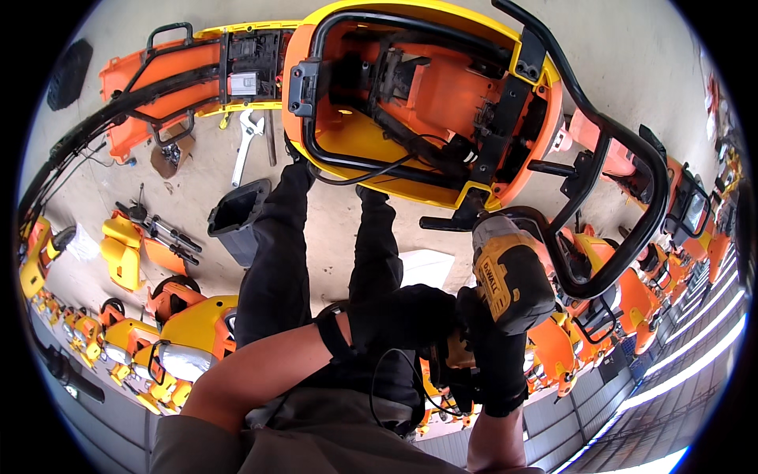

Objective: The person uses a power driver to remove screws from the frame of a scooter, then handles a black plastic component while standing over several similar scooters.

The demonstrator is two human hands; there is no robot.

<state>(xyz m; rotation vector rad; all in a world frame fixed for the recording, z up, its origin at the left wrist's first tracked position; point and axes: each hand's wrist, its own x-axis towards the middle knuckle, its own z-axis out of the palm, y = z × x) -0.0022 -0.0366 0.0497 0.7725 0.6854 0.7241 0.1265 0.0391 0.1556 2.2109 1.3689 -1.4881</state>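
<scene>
Rt black-gloved hand (496, 344) clamped on handle of yellow-and-blk power drill (505, 286), ctr-right of frame; drill body just above grip. L black-gloved hand (426, 314) alongside, grip unclear. Beyond, upper ctr: orange-and-yellow plastic shell (355, 154).

Yellow-black drill (505, 278) in right fingers (474, 310), nose pointing away, by black-framed yellow-orange vehicle body (357, 148) just beyond them.
</scene>
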